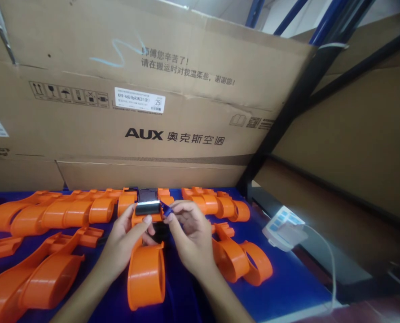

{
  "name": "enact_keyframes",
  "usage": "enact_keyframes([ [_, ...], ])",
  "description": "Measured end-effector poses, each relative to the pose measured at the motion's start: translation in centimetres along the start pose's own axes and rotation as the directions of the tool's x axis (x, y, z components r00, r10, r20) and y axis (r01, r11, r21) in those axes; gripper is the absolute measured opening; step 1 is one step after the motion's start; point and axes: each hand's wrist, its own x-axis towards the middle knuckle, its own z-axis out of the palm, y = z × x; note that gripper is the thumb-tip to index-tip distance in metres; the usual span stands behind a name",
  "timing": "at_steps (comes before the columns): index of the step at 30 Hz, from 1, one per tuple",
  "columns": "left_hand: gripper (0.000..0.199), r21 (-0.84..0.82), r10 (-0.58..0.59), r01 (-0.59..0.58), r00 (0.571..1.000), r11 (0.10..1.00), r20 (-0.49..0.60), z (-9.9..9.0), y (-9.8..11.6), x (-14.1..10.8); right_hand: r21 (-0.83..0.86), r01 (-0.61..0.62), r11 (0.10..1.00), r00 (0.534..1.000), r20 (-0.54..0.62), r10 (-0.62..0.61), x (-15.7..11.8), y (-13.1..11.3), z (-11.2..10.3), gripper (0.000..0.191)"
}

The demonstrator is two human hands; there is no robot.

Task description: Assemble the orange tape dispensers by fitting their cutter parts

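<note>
My left hand (125, 240) is closed around an orange tape dispenser (146, 276), its thumb lying along the front end. At that end sit a black roller-like bar and a pale toothed blade (148, 203), with a dark plate behind them. A small dark-blue piece (166, 209) is pinched between thumb and fingers of my right hand (192, 235), right beside the blade's right end. Whether that piece touches the dispenser I cannot tell. The dispenser's round hub points toward me, and its handle is partly hidden behind my hands.
Rows of orange dispenser bodies (56, 214) lie on the blue table (287, 291), left and right. A large cardboard sheet (186, 103) stands behind. To the right are a dark metal post (280, 125) and a white box (283, 229) with a cable.
</note>
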Motion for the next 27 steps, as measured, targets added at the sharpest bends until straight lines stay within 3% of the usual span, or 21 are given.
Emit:
enact_keyframes([
  [5,0.029,-0.018,-0.006,0.006,1.000,1.000,-0.020,0.2,0.2,-0.1,-0.166,0.100,0.981,0.995,0.020,-0.098,0.1,-0.3,-0.3,0.006],
  [12,0.025,-0.029,-0.013,0.012,0.999,1.000,-0.031,0.4,0.3,-0.2,-0.443,0.248,0.861,0.968,0.143,-0.205,-0.2,-1.0,-0.4,0.006],
  [18,0.024,-0.003,0.007,-0.007,1.000,1.000,-0.030,0.2,0.2,-0.2,-0.506,0.302,0.808,0.953,0.184,-0.240,-0.4,-0.5,-0.7,0.009],
  [27,0.027,-0.003,-0.003,0.003,0.997,1.000,-0.071,0.6,0.4,-0.4,-0.551,0.458,0.698,0.889,0.256,-0.381,-0.3,0.2,-1.2,0.020],
])
